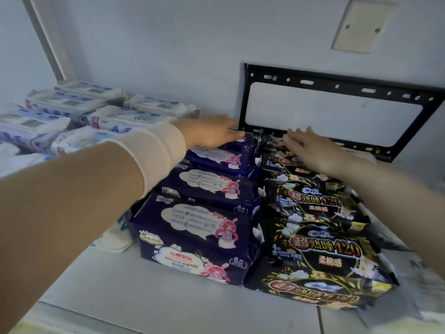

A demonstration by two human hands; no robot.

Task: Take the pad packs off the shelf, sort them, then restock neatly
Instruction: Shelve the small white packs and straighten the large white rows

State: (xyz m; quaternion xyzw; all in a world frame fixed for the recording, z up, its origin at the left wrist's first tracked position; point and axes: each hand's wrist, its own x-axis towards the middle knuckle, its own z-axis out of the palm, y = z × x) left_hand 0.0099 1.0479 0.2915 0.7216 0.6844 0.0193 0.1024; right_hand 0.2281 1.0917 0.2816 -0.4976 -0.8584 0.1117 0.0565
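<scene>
Both arms reached to the back of the shelf. The left hand lay flat, fingers straight, on the rearmost of the navy packs, whose row touched a row of black packs. The right hand rested on the rearmost black one; whether its fingers gripped it I could not tell. White packs lay heaped further left

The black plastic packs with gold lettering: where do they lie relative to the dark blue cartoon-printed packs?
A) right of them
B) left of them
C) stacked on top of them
A: the black plastic packs with gold lettering form a row right of the dark blue cartoon-printed packs.
</scene>
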